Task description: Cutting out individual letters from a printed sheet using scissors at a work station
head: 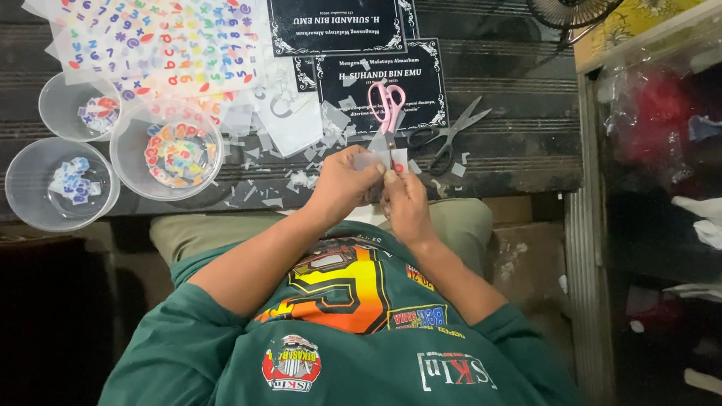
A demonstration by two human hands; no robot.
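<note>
Both hands meet at the tabletop's (pixel 506 150) near edge: left hand (pixel 345 181) and right hand (pixel 405 202) pinch one small sticker piece (pixel 379 159) between them; scissors (pixel 444 137) lie just beyond, nearer the right.

Small craft workshop, dark slatted bench (pixel 506 150), sticker sheets (pixel 154 32), scissors (pixel 444 133), plastic sorting bowls (pixel 59 184), cluttered shelves (pixel 686 128)

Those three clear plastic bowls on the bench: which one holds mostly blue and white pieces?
The bowl at the far end, farthest from the hands. The big bowl nearest them holds red, orange and mixed colours; the small bowl behind holds only a few pieces.
</note>
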